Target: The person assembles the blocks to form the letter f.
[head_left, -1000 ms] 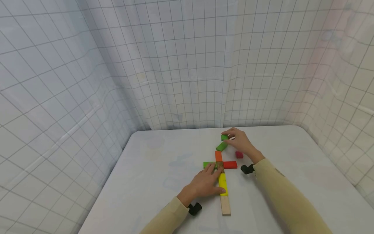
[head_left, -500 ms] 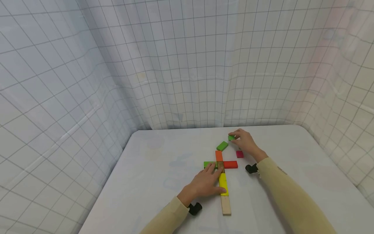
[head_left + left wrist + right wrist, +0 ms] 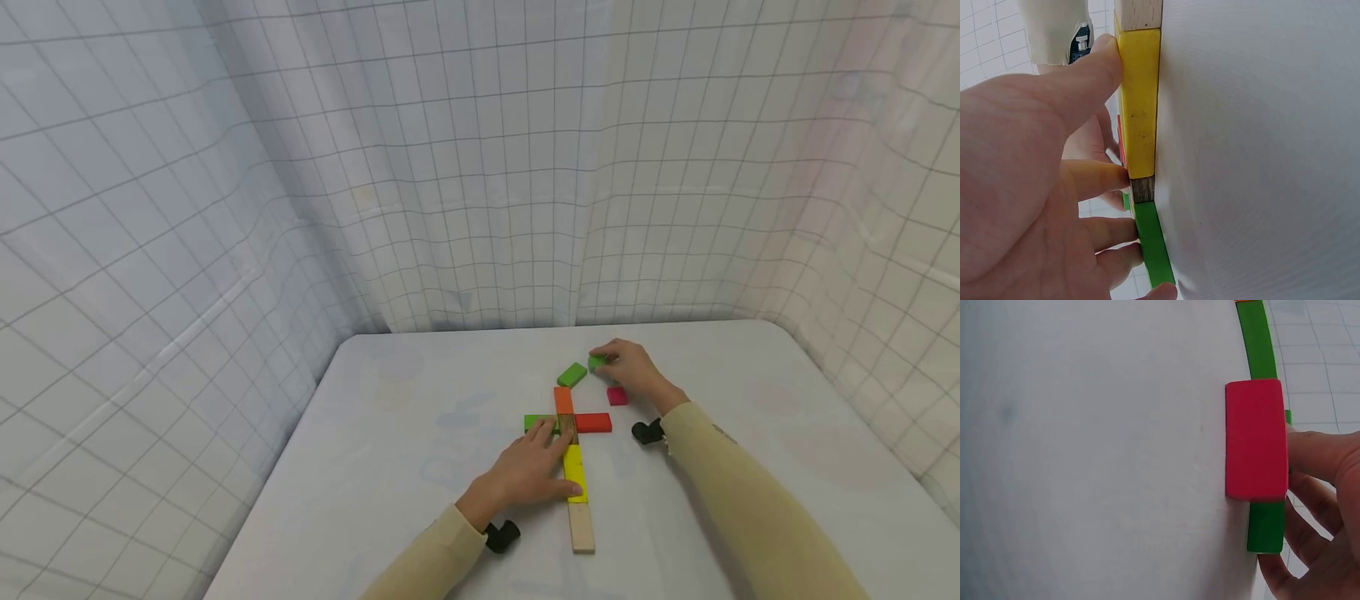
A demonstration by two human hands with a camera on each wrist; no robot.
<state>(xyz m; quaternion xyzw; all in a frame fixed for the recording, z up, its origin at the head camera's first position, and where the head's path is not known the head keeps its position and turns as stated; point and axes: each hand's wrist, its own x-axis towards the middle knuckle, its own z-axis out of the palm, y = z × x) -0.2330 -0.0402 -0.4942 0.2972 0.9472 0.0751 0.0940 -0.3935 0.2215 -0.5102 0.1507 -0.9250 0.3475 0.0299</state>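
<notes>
My left hand [image 3: 525, 468] rests with spread fingers on a row of flat wooden blocks in the head view. Under its fingers are a dark brown block [image 3: 567, 428] and a green block [image 3: 534, 422]; its thumb touches a yellow block [image 3: 573, 467]. An orange block [image 3: 563, 400] and a red block [image 3: 593, 422] adjoin the brown one. My right hand [image 3: 632, 368] pinches another green block [image 3: 596, 363] at the far end of the row. Left of it, a slanted green block [image 3: 572, 374] lies near the orange one. In the right wrist view, a crimson block [image 3: 1257, 440] partly hides the pinched block.
A plain wood block [image 3: 581, 528] continues the row below the yellow one. White table [image 3: 405, 450] surrounds the blocks, with gridded curtains [image 3: 480, 183] behind and at both sides. Both wrists wear black devices [image 3: 502, 537].
My right hand has moved the pinched green block to the right and slightly nearer, away from the far end of the slanted green block. The left hand stays in place.
</notes>
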